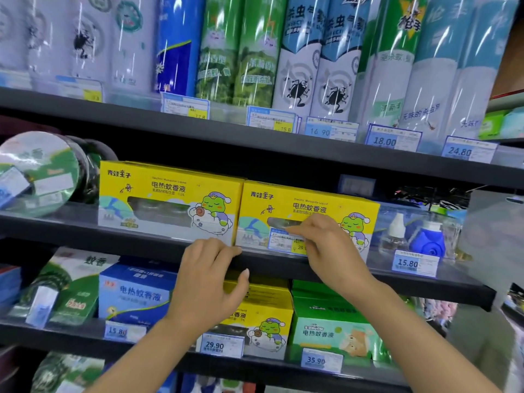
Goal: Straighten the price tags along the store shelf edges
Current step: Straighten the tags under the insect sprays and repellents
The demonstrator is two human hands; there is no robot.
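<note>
Scene: three store shelves of insect-repellent goods, each edge carrying price tags behind a clear strip.
Tag in hand: tag (286, 241) on the middle shelf (141, 231) edge, in front of the right yellow box (309, 205); its right part is covered by fingers.
Right hand (329, 245): fingers curled, pinching the tag's top edge.
Left hand (209, 282): fingers laid over the shelf lip just left of the tag, thumb beneath; bracing, gripping nothing loose.
Done, by appearance: 15.80 tag (414, 263) and 29.90 tag (221, 346) sit about level.
Left, by judgement: the tag in hand; upper-shelf tags such as the doubled 15.8 tag (272, 120) look crooked or overlapped.
</note>
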